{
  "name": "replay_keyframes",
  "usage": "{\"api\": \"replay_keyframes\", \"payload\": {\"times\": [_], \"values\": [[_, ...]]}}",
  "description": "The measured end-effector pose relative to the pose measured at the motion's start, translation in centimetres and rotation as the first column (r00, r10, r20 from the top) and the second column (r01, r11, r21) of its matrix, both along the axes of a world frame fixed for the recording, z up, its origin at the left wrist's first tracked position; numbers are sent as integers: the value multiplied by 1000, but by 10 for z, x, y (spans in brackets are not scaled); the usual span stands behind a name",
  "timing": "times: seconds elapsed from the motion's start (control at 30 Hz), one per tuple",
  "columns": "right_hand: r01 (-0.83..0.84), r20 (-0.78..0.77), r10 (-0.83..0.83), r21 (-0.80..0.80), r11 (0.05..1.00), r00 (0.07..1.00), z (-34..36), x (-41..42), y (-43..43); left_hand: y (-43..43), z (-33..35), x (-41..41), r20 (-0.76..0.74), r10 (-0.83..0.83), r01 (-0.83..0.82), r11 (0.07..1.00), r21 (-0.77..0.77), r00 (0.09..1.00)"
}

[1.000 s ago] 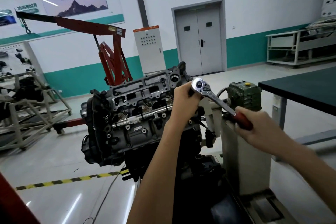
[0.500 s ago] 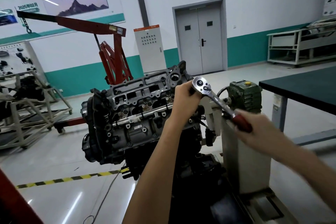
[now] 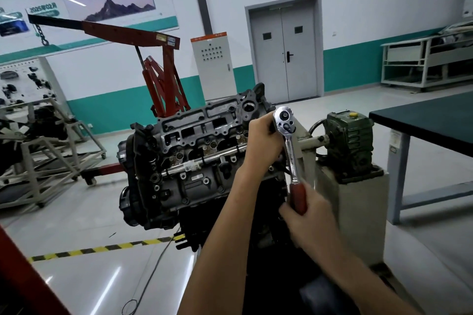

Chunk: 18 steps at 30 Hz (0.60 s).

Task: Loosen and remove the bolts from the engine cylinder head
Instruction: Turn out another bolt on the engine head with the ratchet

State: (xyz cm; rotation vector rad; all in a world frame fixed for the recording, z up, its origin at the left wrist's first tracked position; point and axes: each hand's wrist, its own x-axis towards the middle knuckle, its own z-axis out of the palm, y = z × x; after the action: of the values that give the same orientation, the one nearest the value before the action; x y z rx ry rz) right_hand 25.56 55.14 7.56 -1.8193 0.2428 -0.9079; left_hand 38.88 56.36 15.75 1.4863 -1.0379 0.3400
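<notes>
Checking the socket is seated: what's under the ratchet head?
The left hand wraps just beneath the ratchet head, in front of the cylinder head. It covers any socket and bolt there, so seating can't be confirmed.

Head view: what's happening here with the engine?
A person is working a ratchet wrench on the engine's cylinder head. The left hand grips at the wrench's head end; the right hand holds the red handle, which points down toward the person. The bolt itself is hidden behind the left hand.
</notes>
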Motion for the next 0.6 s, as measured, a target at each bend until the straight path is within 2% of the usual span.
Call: {"api": "replay_keyframes", "payload": {"times": [0.07,0.17,0.23,0.27,0.37,0.43,0.5,0.6], "values": [[-24,-128,-7,-244,969,992,12,-18,-43,-1,1,0,-15,5,-5,1000,23,1000],[-72,-215,-58,-548,833,975,48,-38,-98,-3,4,-3,5,7,-7,999,49,1000],[-39,-184,-103,-636,771,977,58,-39,-111,-3,4,-5,17,9,-10,1000,25,1000],[-26,-181,-113,-626,780,977,54,-37,-108,-3,4,-6,23,6,-6,1000,19,1000],[59,-127,-110,-353,934,986,18,-26,-70,-3,3,-5,45,-10,8,1000,30,999],[106,-23,-110,-142,984,994,0,-16,-28,-3,2,-6,58,-19,19,1000,10,998],[63,71,-68,79,995,995,-6,0,8,-3,3,-9,63,-31,32,999,-22,998],[-23,104,2,202,979,995,-6,14,28,0,4,-11,67,-35,37,999,-32,997]]}}
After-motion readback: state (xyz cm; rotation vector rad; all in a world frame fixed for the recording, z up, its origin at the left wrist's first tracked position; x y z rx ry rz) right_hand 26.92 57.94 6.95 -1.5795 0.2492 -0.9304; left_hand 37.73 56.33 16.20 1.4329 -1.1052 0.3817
